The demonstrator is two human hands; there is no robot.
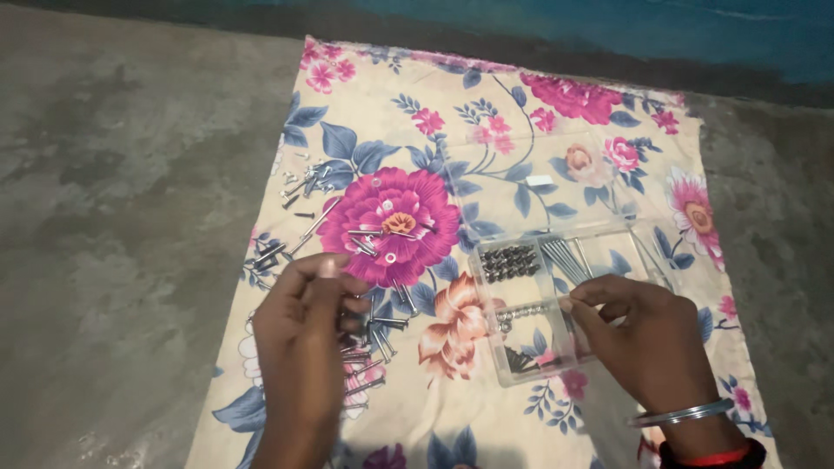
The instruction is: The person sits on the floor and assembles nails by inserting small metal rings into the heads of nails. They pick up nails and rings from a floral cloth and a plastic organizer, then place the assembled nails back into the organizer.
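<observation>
A cream cloth printed with pink flowers and blue leaves (486, 130) is spread on a grey concrete floor (122, 217). Loose silver metal screws and bolts (369, 247) are scattered over the cloth's left part. The left hand (300, 334) is held above the nearer screws, its fingers drawn together in a narrow grip; whether a screw is pinched there cannot be told. A clear plastic compartment box (556, 295) lies on the cloth to the right, with sorted screws inside. The right hand (647, 334) is placed over the box, fingertips (573, 302) pinched close; anything held is hidden.
</observation>
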